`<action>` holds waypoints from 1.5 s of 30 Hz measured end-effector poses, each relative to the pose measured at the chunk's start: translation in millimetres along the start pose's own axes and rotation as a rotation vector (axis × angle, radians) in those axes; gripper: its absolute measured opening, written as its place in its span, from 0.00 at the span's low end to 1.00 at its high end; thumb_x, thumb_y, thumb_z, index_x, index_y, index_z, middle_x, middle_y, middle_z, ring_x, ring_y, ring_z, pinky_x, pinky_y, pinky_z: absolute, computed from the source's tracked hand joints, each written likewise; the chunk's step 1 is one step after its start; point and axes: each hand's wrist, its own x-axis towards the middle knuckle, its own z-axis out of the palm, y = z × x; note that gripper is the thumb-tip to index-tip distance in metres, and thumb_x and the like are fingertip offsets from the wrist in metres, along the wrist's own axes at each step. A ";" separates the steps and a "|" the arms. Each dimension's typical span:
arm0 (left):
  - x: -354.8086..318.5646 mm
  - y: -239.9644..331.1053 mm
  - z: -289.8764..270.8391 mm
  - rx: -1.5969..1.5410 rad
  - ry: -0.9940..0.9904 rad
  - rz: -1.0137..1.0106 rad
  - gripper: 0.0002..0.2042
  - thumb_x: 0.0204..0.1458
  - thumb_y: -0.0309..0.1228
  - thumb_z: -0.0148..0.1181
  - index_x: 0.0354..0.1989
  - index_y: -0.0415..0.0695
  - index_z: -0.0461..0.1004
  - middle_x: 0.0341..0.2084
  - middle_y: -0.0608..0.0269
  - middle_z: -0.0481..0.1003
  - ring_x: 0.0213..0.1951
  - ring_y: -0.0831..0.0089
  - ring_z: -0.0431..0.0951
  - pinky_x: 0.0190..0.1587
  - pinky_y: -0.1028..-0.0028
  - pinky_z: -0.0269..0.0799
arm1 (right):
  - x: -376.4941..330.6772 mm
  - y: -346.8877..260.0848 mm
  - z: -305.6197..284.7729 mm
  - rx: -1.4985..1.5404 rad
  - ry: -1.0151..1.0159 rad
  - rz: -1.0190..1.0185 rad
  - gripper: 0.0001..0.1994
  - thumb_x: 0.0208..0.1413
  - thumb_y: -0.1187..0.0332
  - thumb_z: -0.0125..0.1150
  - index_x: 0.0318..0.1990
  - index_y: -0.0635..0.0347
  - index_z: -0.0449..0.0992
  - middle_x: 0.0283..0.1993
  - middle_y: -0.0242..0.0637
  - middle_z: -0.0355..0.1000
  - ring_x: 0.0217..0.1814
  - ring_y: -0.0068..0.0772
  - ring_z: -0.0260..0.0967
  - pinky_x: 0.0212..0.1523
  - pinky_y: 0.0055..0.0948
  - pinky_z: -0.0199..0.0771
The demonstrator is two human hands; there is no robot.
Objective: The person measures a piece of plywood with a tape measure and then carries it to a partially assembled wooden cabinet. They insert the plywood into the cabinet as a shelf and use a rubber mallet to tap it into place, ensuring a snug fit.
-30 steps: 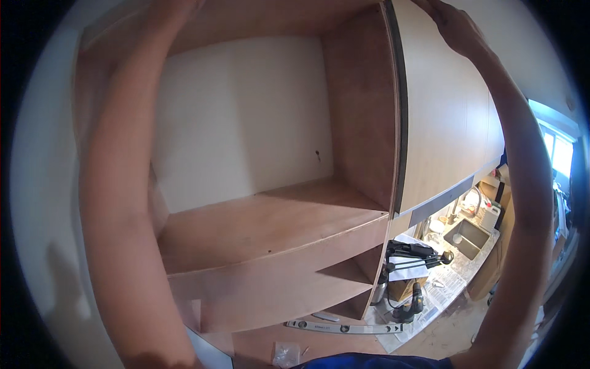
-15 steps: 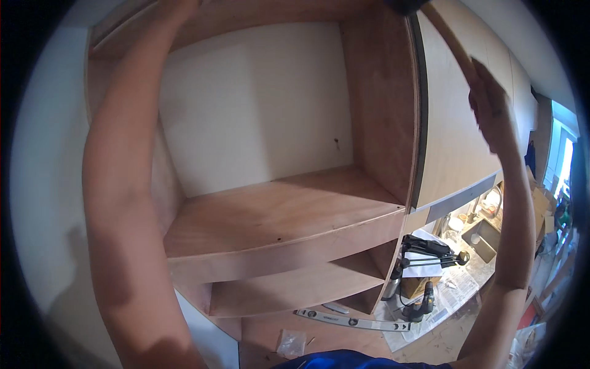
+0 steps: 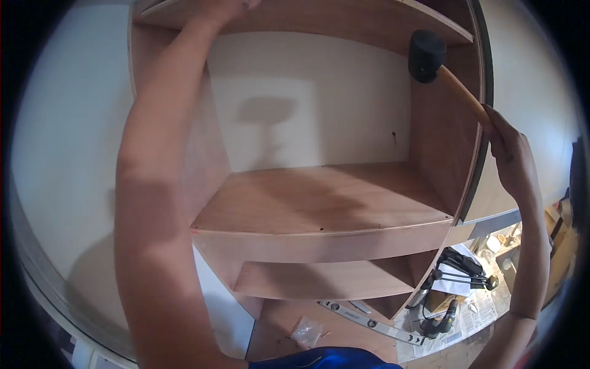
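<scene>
left arm: raised straight overhead | left hand: at top edge, grip unclear | right arm: bent, lifted | right hand: fist clenched, closed

Light warm, fairly bright, coming from behind the wearer; mallet above right hand throws soft-edged shadow on pale back panel, well left of that hand; left forearm front side in shade, dark band on white wall beside it; daylight glare low, below right hand, floor clutter there washed out; strong fisheye bend, black vignette at rim; centre sharp, edges soft; no motion blur.
</scene>
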 end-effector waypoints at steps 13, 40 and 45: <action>-36.3 17.5 15.5 0.087 0.108 -0.084 0.17 0.52 0.32 0.67 0.50 0.47 0.75 0.46 0.61 0.77 0.49 0.56 0.75 0.52 0.55 0.66 | -11.3 9.7 131.7 0.533 -0.122 0.089 0.21 0.71 0.62 0.55 0.64 0.67 0.72 0.48 0.50 0.80 0.51 0.42 0.78 0.53 0.38 0.74; 8.6 -34.3 29.9 0.241 0.171 -0.085 0.22 0.60 0.44 0.65 0.58 0.47 0.73 0.48 0.46 0.80 0.50 0.44 0.79 0.52 0.52 0.75 | 102.4 25.8 250.6 1.131 -0.133 0.653 0.18 0.70 0.66 0.49 0.64 0.58 0.69 0.29 0.33 0.66 0.20 0.25 0.61 0.20 0.30 0.64; 2.4 -12.2 34.3 0.250 0.161 -0.197 0.21 0.61 0.43 0.64 0.58 0.47 0.74 0.50 0.45 0.79 0.53 0.44 0.78 0.55 0.53 0.74 | 66.2 -1.4 227.1 1.094 0.157 0.426 0.17 0.73 0.62 0.50 0.63 0.58 0.70 0.28 0.33 0.67 0.24 0.25 0.63 0.25 0.30 0.67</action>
